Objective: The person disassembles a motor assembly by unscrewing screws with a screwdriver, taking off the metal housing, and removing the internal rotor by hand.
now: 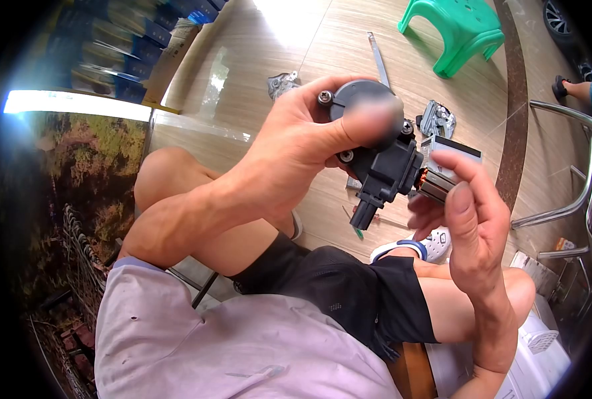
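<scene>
My left hand (pixel 309 126) is closed around a black gear motor housing (pixel 382 166), with the thumb pressed on its round cover. Screws show at the cover's rim, and a connector socket points down toward my lap. A motor armature (pixel 436 185) with copper windings sticks out of the housing's right side. Around the armature's outer end curl the fingers and thumb of my right hand (pixel 472 213). The thumb covers the tip, so the exact contact is partly hidden. Both hands are raised above my lap.
On the tiled floor lie a metal strip (pixel 378 60), a metal part (pixel 283 84), another metal part (pixel 437 120) and a silver box (pixel 465 147). A green stool (pixel 452 30) stands beyond. Chrome chair legs (pixel 565 216) and another person's foot (pixel 562 88) are at right.
</scene>
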Available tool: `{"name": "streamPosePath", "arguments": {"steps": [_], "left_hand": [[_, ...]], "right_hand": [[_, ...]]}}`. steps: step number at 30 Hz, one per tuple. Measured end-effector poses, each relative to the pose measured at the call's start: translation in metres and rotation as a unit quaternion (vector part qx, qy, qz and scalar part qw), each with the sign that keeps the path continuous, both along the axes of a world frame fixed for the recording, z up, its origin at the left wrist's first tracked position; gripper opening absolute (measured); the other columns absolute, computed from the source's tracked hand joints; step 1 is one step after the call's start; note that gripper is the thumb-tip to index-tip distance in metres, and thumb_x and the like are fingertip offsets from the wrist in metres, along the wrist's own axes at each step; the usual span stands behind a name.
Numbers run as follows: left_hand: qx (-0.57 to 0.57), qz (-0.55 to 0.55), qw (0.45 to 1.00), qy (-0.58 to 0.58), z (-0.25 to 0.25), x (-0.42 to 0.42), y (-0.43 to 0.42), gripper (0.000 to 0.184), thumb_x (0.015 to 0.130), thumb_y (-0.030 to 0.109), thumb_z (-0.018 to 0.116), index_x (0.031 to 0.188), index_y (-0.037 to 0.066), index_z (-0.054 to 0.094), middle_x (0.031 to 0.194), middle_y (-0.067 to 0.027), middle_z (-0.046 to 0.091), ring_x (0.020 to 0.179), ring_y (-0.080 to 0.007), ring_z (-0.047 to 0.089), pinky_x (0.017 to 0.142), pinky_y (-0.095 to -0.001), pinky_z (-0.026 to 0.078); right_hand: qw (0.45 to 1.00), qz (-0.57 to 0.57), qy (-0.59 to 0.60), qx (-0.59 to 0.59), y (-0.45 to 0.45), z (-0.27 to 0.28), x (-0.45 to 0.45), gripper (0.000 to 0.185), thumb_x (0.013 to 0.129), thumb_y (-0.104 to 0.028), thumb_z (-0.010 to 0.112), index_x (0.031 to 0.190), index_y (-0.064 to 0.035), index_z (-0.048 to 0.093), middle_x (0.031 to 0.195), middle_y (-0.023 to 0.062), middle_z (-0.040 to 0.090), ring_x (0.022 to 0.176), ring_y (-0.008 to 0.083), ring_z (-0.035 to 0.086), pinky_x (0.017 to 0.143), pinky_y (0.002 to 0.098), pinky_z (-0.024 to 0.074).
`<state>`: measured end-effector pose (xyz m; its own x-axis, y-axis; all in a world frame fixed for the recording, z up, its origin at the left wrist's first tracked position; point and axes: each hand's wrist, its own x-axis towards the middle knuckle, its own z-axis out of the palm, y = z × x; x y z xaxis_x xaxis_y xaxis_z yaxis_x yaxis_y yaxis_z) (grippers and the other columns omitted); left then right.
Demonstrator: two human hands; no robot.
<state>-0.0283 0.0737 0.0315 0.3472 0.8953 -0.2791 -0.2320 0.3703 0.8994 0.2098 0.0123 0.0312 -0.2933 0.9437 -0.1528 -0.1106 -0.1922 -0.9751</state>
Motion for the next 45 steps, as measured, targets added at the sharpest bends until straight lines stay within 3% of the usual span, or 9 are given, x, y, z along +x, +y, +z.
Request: {"name": "streamPosePath", "arguments": {"steps": [9,15,22,27,31,34,39,43,45], "left_hand": [[0.002,0.005,1.000,0.025,-0.003,-0.001,0.000,0.057,0.091,0.031,0.078,0.135,0.002,0.056,0.104,-0.0034,0.068,0.087,-0.0055,0.068,0.073,-0.0184,0.057],[0.000,-0.010,1.000,0.011,-0.001,-0.002,-0.001,0.056,0.092,0.031,0.077,0.136,0.002,0.055,0.106,-0.0043,0.068,0.090,-0.0079,0.070,0.075,-0.0208,0.059],[-0.008,0.004,1.000,0.025,-0.005,-0.001,-0.001,0.056,0.094,0.028,0.075,0.137,0.000,0.053,0.107,-0.0058,0.068,0.093,-0.0104,0.070,0.080,-0.0238,0.060],[-0.007,0.002,1.000,-0.002,-0.004,0.000,-0.002,0.057,0.094,0.026,0.074,0.138,-0.001,0.052,0.110,-0.0072,0.068,0.096,-0.0114,0.070,0.083,-0.0251,0.059],[-0.010,0.000,1.000,-0.002,-0.005,0.000,-0.003,0.058,0.094,0.026,0.074,0.139,-0.001,0.051,0.112,-0.0076,0.068,0.099,-0.0123,0.069,0.085,-0.0264,0.059],[-0.010,-0.001,1.000,-0.009,-0.006,-0.001,-0.003,0.058,0.094,0.026,0.074,0.140,-0.002,0.051,0.113,-0.0079,0.067,0.101,-0.0129,0.069,0.087,-0.0274,0.058],[-0.005,0.001,1.000,-0.003,-0.008,0.000,-0.002,0.060,0.095,0.027,0.073,0.141,-0.002,0.050,0.114,-0.0086,0.068,0.101,-0.0139,0.069,0.087,-0.0279,0.059],[-0.004,0.008,1.000,-0.010,-0.006,0.002,-0.002,0.060,0.096,0.027,0.072,0.143,-0.002,0.048,0.115,-0.0094,0.068,0.101,-0.0152,0.070,0.088,-0.0288,0.059],[-0.003,0.006,1.000,-0.014,-0.006,0.001,-0.001,0.060,0.096,0.027,0.071,0.143,-0.002,0.047,0.115,-0.0096,0.068,0.101,-0.0156,0.070,0.088,-0.0291,0.059]], "right_hand": [[0.993,-0.040,-0.038,0.099,-0.003,-0.006,-0.010,0.038,0.097,-0.009,0.069,0.129,0.0049,0.054,0.112,0.0143,0.067,0.103,0.0169,0.068,0.080,0.0285,0.0582],[0.998,-0.002,-0.044,-0.046,0.000,0.005,-0.002,0.038,0.095,-0.012,0.073,0.125,0.0049,0.057,0.109,0.0125,0.069,0.094,0.0160,0.071,0.080,0.0261,0.0564],[0.984,-0.034,-0.104,0.142,-0.001,-0.009,-0.006,0.037,0.099,-0.023,0.069,0.122,0.0046,0.060,0.104,0.0111,0.070,0.089,0.0128,0.069,0.072,0.0242,0.0550],[0.997,0.005,-0.077,0.013,-0.002,0.002,0.000,0.043,0.102,-0.030,0.063,0.127,0.0038,0.057,0.098,0.0094,0.067,0.082,0.0120,0.065,0.068,0.0257,0.0543],[0.985,0.003,-0.158,0.068,-0.001,0.001,0.000,0.035,0.099,-0.020,0.067,0.125,0.0036,0.059,0.099,0.0083,0.067,0.084,0.0112,0.064,0.071,0.0261,0.0548],[0.987,-0.019,-0.114,0.108,-0.002,-0.003,-0.004,0.033,0.096,-0.010,0.070,0.124,0.0039,0.059,0.103,0.0078,0.067,0.088,0.0102,0.063,0.073,0.0255,0.0542],[0.970,-0.012,-0.138,0.199,0.001,-0.011,-0.001,0.035,0.095,-0.010,0.072,0.124,0.0042,0.059,0.107,0.0084,0.066,0.091,0.0100,0.063,0.074,0.0241,0.0533],[0.995,-0.030,-0.069,0.073,-0.002,0.000,-0.004,0.037,0.097,-0.018,0.071,0.124,0.0046,0.059,0.107,0.0093,0.066,0.092,0.0105,0.064,0.074,0.0237,0.0535],[0.993,0.001,-0.117,0.012,0.001,0.009,0.001,0.039,0.098,-0.021,0.069,0.125,0.0052,0.059,0.108,0.0097,0.066,0.091,0.0107,0.065,0.074,0.0236,0.0536]]}}
